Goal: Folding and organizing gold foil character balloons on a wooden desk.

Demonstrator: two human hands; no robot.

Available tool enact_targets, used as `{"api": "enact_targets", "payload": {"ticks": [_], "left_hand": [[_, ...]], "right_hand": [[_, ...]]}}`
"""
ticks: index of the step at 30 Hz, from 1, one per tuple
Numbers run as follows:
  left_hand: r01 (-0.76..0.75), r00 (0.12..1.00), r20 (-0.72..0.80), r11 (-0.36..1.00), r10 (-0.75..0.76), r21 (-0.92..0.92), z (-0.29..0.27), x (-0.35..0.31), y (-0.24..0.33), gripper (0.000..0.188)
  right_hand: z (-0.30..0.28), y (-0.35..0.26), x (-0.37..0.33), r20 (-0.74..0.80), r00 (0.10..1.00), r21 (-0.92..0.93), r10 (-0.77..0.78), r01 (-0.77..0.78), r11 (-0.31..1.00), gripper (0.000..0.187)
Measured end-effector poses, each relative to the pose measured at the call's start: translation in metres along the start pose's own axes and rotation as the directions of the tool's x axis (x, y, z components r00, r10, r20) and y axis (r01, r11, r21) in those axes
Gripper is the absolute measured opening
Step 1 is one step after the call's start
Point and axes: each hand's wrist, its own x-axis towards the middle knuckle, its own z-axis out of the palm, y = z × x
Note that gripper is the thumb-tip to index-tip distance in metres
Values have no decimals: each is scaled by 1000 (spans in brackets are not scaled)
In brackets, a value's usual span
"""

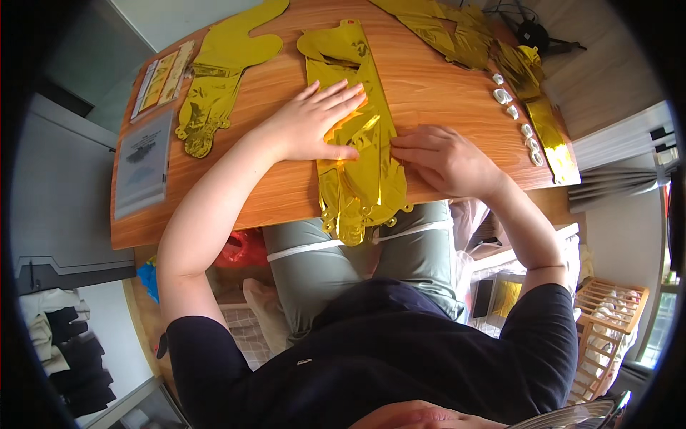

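Note:
A flat, uninflated gold foil balloon (pixel 364 182) lies lengthwise in front of me, its tabbed lower end hanging over the table's near edge. My left hand (pixel 314 125) rests on it with the fingers spread, palm down. At the balloon's right edge is my right hand (pixel 446 159), its fingers drawn together with the tips against the foil. Whether those fingertips pinch the edge or only press beside it is hard to see; the thumb is mostly hidden.
More flat gold foil balloons lie on the wooden table (pixel 264 179): one at left (pixel 214 79), others at far right (pixel 457 36). Small white coils (pixel 502 95) line the right side. A clear plastic bag (pixel 143 168) and a printed card (pixel 163 80) sit at left. A black cable device (pixel 532 32) stands behind.

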Motion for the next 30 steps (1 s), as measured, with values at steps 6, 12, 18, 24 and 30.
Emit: {"api": "enact_targets", "payload": {"ticks": [6, 12, 18, 24, 30], "left_hand": [[-12, 999, 50, 999, 14, -44, -9, -3, 11, 102], [-9, 997, 73, 1000, 10, -15, -10, -10, 35, 104], [27, 997, 72, 1000, -26, -14, -10, -12, 52, 103], [72, 997, 58, 967, -59, -244, -12, -9, 44, 107], [-79, 959, -221, 579, -179, -812, -13, -18, 36, 97]], "right_hand": [[-8, -10, -14, 107, 994, 47, -5, 0, 999, 65], [-4, -18, -21, 161, 984, 21, -80, 78, 997, 77], [14, -24, -23, 73, 997, -125, -35, 44, 991, 70], [22, -27, -23, -3, 983, -285, -184, 175, 942, 57], [22, -27, -26, -20, 985, -290, -174, 161, 943, 52]]}}
